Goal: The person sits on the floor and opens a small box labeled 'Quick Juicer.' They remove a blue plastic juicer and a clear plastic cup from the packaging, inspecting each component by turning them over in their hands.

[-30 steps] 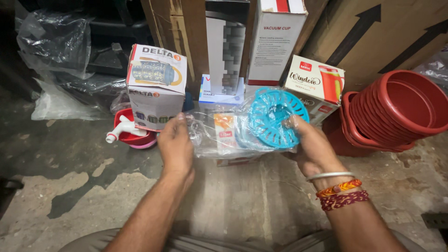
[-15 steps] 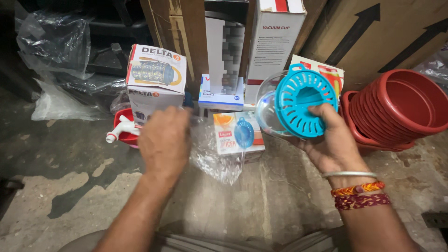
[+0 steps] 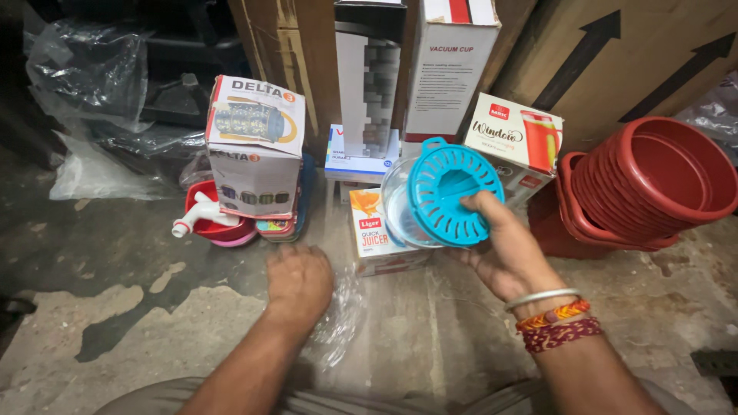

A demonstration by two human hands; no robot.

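My right hand (image 3: 503, 250) grips a blue slotted plastic juicer top (image 3: 450, 192) seated on a clear round bowl (image 3: 396, 207), held up in front of the boxes. Low over the concrete floor, my left hand (image 3: 298, 283) holds a crumpled clear plastic bag (image 3: 338, 311) that trails down toward my lap. Just beyond it stands a small orange and white juicer box (image 3: 377, 230).
A stack of red plastic basins (image 3: 646, 184) lies tilted at the right. Stacked printed cartons (image 3: 254, 146) stand at the left above a red container with a white tap (image 3: 201, 217). Tall cardboard boxes (image 3: 453, 65) line the back; loose plastic sheeting (image 3: 92, 77) lies far left.
My left hand pulled the clear bag off the juicer and lowered it to the floor. My right hand lifted the bare juicer up, then brought it back a little left.
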